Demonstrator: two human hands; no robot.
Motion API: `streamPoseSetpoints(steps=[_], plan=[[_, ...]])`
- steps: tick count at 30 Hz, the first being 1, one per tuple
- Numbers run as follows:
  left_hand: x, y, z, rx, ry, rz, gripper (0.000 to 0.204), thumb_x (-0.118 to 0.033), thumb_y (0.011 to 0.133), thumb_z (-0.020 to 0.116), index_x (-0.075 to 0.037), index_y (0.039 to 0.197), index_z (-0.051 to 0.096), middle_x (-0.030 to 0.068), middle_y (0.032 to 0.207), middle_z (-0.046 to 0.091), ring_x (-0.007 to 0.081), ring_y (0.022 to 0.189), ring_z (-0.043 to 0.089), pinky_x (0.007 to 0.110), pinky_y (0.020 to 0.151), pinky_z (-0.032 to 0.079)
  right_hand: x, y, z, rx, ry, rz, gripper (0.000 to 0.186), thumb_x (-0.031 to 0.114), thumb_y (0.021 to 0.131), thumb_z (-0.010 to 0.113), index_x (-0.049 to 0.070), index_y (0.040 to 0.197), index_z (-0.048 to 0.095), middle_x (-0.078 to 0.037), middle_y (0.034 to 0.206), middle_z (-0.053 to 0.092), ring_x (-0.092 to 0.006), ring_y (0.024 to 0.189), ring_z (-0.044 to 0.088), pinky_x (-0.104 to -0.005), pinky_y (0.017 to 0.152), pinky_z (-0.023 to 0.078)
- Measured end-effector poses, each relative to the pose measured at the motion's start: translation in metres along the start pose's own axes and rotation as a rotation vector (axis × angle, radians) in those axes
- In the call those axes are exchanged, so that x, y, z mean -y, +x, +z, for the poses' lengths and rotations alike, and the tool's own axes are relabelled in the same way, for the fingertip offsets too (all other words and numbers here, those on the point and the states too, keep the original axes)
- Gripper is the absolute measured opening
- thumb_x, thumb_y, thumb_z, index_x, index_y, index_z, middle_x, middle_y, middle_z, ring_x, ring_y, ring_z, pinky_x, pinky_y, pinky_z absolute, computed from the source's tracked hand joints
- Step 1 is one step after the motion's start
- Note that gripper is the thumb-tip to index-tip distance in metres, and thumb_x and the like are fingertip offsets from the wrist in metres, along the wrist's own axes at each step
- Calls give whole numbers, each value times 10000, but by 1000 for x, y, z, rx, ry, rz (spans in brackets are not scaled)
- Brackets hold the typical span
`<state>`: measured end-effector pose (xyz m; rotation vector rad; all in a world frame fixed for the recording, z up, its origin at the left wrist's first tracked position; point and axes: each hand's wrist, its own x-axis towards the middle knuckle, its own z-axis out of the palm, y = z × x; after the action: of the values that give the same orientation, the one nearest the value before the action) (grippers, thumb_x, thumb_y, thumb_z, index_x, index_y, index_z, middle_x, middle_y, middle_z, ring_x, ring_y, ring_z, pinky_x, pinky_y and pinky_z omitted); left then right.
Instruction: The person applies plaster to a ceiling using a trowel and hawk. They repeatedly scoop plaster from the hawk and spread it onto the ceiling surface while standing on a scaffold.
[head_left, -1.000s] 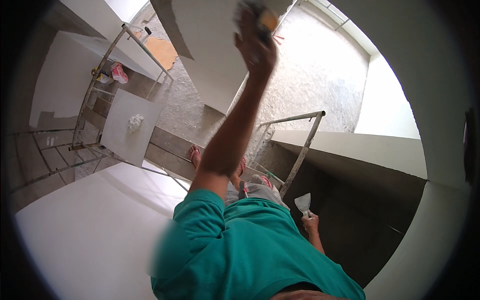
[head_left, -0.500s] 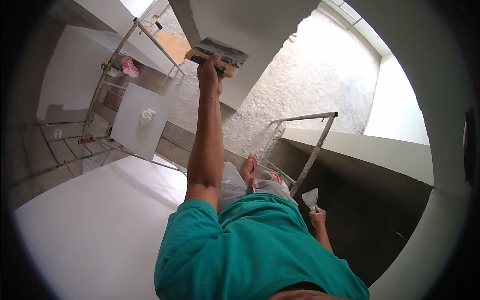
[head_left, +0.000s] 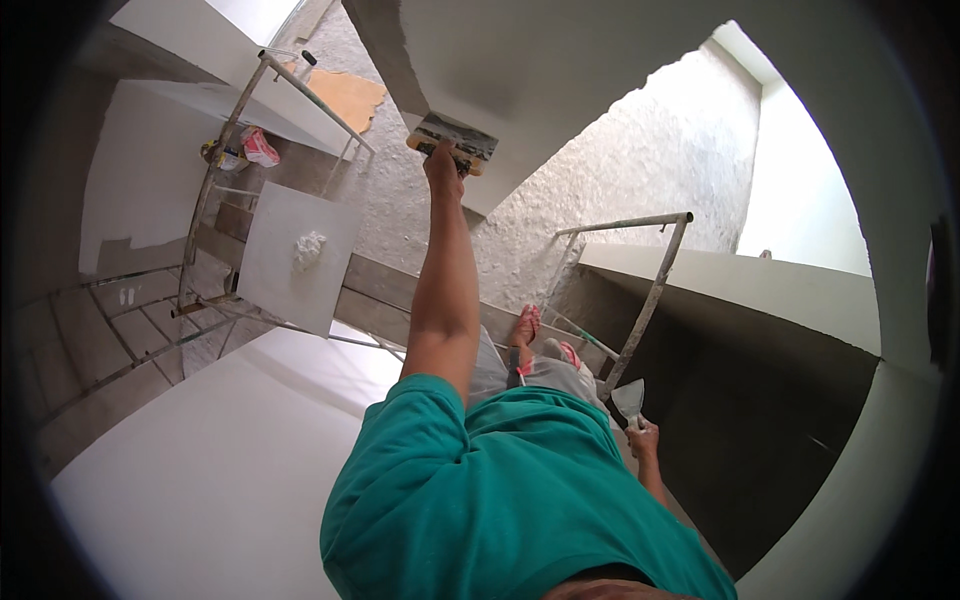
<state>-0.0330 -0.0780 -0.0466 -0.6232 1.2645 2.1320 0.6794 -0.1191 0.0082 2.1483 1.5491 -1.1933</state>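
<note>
My left arm is stretched far forward, and my left hand (head_left: 445,168) is closed round a wide trowel (head_left: 462,133) with a pale, yellowish back and dark smears. Its blade lies against or very close to the smooth grey-white wall surface (head_left: 540,80); contact cannot be made out. Low at my right side, my right hand (head_left: 643,438) grips the handle of a putty knife (head_left: 629,398), its whitish blade pointing up and away. To the left of my left arm, a white board (head_left: 285,265) bears a lump of white putty (head_left: 309,250).
I stand in red sandals on scaffold planks (head_left: 380,292). Metal scaffold frames rise at the left (head_left: 222,135) and right (head_left: 655,285). A pink-and-white bag (head_left: 260,147) lies beyond the board. Below is rough floor (head_left: 390,225); a dark recess (head_left: 745,420) opens at the right.
My left hand and the trowel have come slightly nearer along the wall surface. The whole view has shifted a little. My right hand still grips the putty knife low at my side.
</note>
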Motion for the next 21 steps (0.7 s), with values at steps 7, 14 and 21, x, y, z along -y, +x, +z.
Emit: streamPoseSetpoints(steps=[7, 14, 21], plan=[[40, 66, -24, -103, 105, -108, 337, -246, 753, 645, -12, 983, 568, 70, 808, 582, 161, 599, 552, 285, 432, 400, -15, -44, 14, -62, 18, 86, 329, 22, 688, 662, -20, 1013, 636, -25, 592, 551, -104, 456, 503, -278, 389, 386], [71, 106, -30, -141, 83, -91, 389, -234, 747, 646, 3, 1041, 555, 92, 879, 601, 190, 670, 589, 305, 486, 457, -12, -74, 27, -91, 31, 176, 156, 14, 719, 637, -12, 871, 611, -19, 592, 545, -96, 450, 498, -261, 385, 378], [86, 127, -28, -105, 104, -165, 419, -208, 764, 635, 16, 1099, 521, 110, 932, 598, 195, 710, 592, 308, 523, 476, -7, -77, 31, -56, -35, 182, 245, 9, 684, 650, -41, 923, 632, -34, 612, 565, -122, 486, 536, -285, 423, 425]])
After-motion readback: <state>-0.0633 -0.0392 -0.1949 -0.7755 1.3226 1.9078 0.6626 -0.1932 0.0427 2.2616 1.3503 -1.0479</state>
